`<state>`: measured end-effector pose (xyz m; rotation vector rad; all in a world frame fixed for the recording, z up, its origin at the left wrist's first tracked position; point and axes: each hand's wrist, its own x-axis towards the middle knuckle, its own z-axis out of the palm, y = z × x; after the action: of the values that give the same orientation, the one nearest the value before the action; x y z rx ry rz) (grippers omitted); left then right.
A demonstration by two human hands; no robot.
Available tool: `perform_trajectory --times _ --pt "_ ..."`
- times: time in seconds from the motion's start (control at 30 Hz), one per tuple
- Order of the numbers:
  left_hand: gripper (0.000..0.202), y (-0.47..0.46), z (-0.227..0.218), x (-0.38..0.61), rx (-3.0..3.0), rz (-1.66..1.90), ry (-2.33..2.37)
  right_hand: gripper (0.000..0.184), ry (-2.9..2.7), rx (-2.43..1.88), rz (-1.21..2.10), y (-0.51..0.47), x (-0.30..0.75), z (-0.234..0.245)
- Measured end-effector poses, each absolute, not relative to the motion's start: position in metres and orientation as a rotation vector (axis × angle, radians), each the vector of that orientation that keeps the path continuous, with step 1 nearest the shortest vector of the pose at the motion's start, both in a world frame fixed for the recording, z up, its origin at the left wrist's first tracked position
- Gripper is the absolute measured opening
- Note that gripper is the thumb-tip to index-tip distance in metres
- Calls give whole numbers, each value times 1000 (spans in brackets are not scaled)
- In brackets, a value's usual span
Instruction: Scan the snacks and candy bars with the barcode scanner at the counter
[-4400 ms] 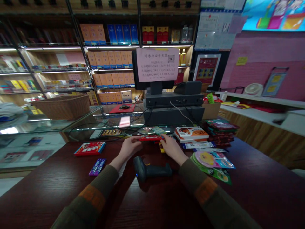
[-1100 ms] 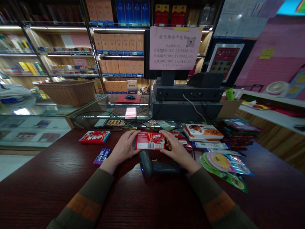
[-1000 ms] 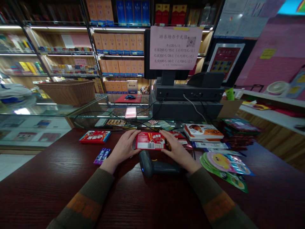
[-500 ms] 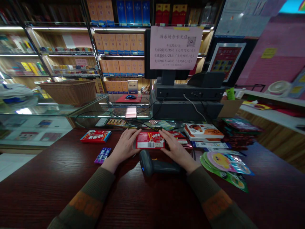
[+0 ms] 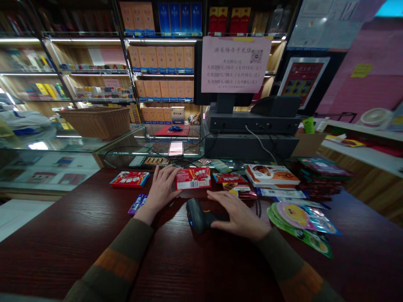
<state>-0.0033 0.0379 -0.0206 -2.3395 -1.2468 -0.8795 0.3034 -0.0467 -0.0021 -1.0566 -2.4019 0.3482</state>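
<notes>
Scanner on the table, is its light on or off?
On. A small blue light glows on the head of the scanner, which lies on the table under the right hand.

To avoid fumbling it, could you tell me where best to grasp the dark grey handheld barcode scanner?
Take its handle from above on the right: the dark grey barcode scanner lies flat, head pointing left, handle running right beneath the right hand.

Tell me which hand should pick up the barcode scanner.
Right, probably. The right hand lies open over the handle of the scanner, while the left hand is occupied, holding the red snack pack by its left edge.
</notes>
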Motion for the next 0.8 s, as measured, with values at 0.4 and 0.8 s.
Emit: perform_trajectory --times 0.4,0.8 --pt "82 46 -24 -28 -2277 -914 -1291 70 -2525 -1200 391 -55 290 -8" --pt "80 49 -27 -39 -2186 -983 -1345 44 -2398 -1249 222 -55 284 -14"
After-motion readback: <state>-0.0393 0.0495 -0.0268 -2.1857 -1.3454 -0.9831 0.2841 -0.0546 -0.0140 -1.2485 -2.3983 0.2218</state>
